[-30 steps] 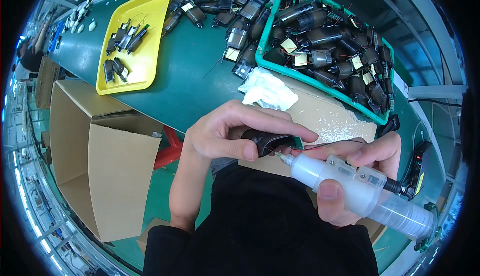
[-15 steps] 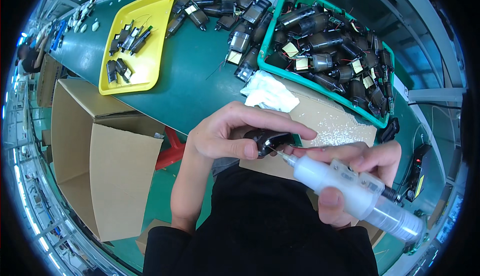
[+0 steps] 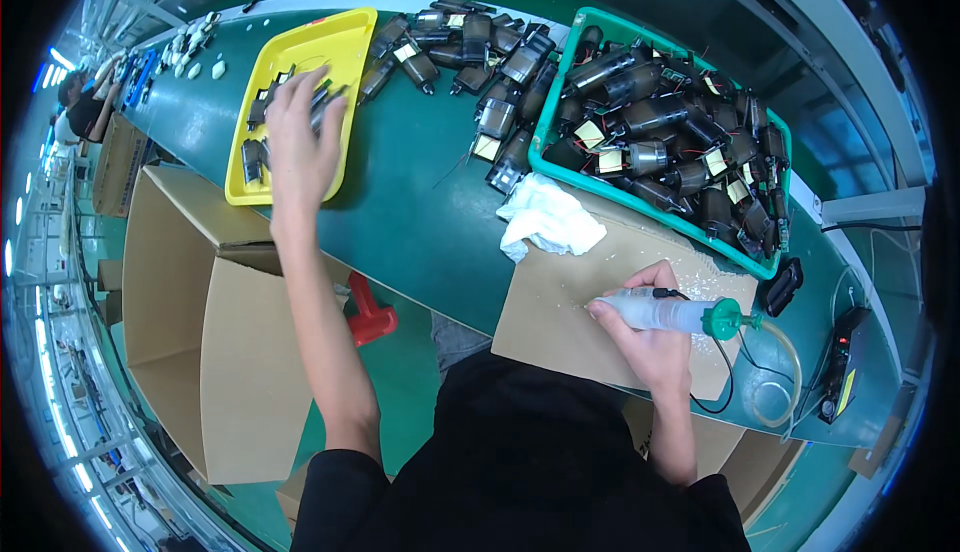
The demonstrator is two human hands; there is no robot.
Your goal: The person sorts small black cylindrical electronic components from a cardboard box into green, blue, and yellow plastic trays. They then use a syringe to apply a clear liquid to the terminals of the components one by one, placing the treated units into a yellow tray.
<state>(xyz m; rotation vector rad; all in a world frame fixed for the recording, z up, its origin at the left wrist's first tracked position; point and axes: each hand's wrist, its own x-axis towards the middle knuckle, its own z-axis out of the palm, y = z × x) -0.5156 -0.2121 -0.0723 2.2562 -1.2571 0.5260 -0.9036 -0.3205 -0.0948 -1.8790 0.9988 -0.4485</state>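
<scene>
Over the yellow tray (image 3: 335,177), my left hand (image 3: 300,147) reaches out with a small dark plastic part (image 3: 328,112) between fingers and thumb. The part is blurred, and the fingers partly hide it. Several small dark parts (image 3: 251,160) lie in the tray around the hand. My right hand (image 3: 655,352) is wrapped round a translucent dispensing syringe (image 3: 685,314) with a green cap and a hose. It holds the syringe above a cardboard sheet (image 3: 545,302), with the nozzle hidden by the fingers.
A green crate (image 3: 545,152) full of dark motor-like units stands at the back right, with more such units (image 3: 520,57) piled beside it. White crumpled cloth (image 3: 550,217) lies by the cardboard. An open carton (image 3: 255,372) is at the left; a small black controller (image 3: 840,362) sits right.
My left hand has swung left from in front of me to the yellow tray with the dark part. My right hand has drawn the syringe away from the part and turned it above the cardboard.
</scene>
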